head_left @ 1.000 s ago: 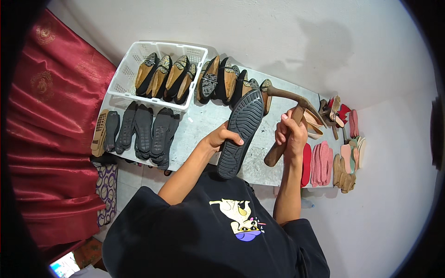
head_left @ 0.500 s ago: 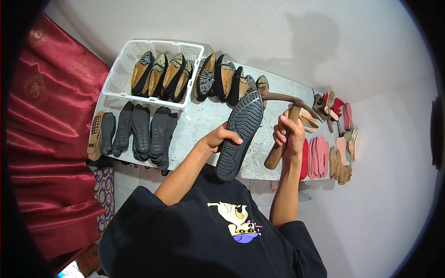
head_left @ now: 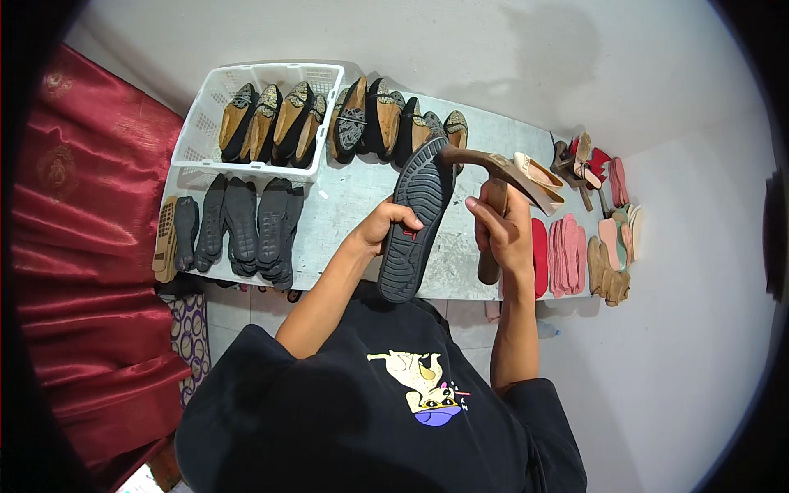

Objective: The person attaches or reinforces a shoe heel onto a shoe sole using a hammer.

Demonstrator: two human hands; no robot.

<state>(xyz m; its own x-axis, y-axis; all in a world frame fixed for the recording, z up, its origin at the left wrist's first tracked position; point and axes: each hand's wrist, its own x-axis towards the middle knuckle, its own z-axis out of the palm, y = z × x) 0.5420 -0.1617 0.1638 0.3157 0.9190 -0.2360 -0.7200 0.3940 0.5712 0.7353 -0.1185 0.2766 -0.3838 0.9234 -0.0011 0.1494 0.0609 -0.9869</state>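
Observation:
A black shoe [head_left: 421,201] with a ridged sole is in my left hand [head_left: 386,228], its sole turned up toward me and its toe pointing away. My left thumb presses on the sole near a small red mark; the other fingers go behind it. My right hand [head_left: 508,238] is wrapped round the wooden handle of a hammer [head_left: 488,269] with a long curved metal head. One end of that head is at the toe of the sole; I cannot tell whether it touches. The other end points to the right, past my knuckles.
A white basket [head_left: 187,156] of patterned shoes stands at the table's [head_left: 329,238] back left, with more patterned shoes [head_left: 382,123] beside it. Black soles [head_left: 240,222] line the front left. Pink insoles [head_left: 565,255], cream shoes [head_left: 538,174] and tools [head_left: 575,168] lie at right.
The hammer has turned in my right hand, its head now slanting more steeply down to the right. Both hands and the shoe have shifted slightly; my left hand keeps its hold on the shoe.

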